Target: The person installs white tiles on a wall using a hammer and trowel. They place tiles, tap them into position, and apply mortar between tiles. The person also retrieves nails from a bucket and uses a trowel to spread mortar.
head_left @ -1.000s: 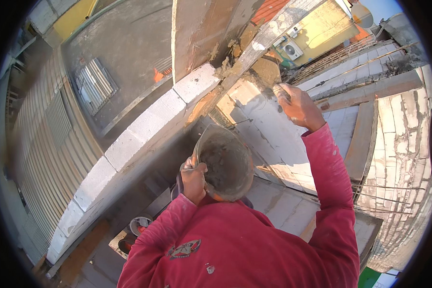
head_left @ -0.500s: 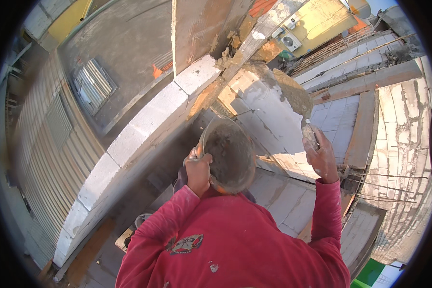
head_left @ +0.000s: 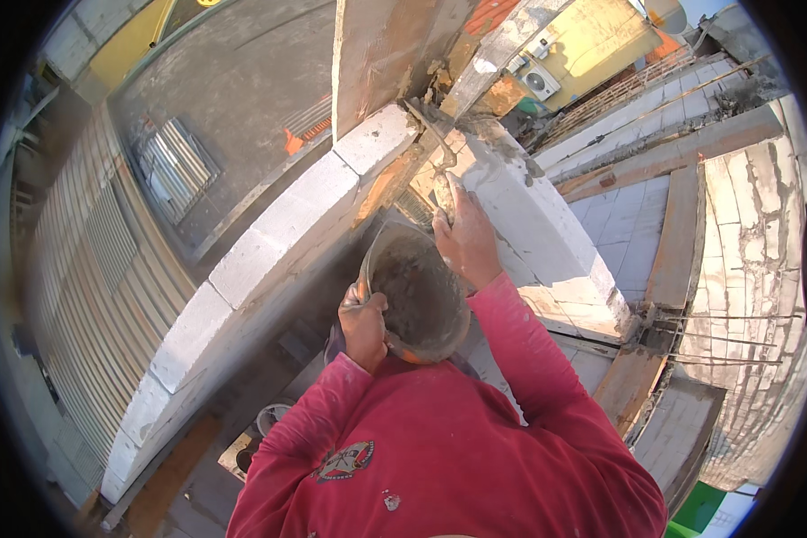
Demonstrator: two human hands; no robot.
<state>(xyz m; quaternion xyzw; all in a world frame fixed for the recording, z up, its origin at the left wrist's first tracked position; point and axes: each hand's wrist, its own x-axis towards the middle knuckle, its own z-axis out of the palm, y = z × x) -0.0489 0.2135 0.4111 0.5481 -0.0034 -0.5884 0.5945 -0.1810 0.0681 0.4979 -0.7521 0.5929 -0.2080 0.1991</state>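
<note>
My left hand (head_left: 364, 330) grips the near-left rim of a round mortar bucket (head_left: 464, 316), held tilted in front of my chest. Grey mortar (head_left: 412, 282) lies inside it. Just beyond the bucket, my right hand (head_left: 469, 235) is closed round the handle of a trowel (head_left: 445, 186). Its blade appears almost edge-on and points at the corner where a white block wall (head_left: 300, 202) meets an upright board (head_left: 377, 67). Whether the blade touches the corner, I cannot tell. To the right of that hand stands another white block wall (head_left: 547, 229), with grey mortar on its far end.
A corrugated roof (head_left: 117, 269) lies beyond the wall on the left. Thin bars (head_left: 735, 339) stick out at the right, near a wooden plank (head_left: 632, 386). An air-conditioner unit (head_left: 540, 82) hangs on a yellow wall at the far right.
My right hand has swung left with the trowel, from above the right block wall to the corner. The trowel's broad, mortar-covered face has turned edge-on. My left hand still holds the bucket.
</note>
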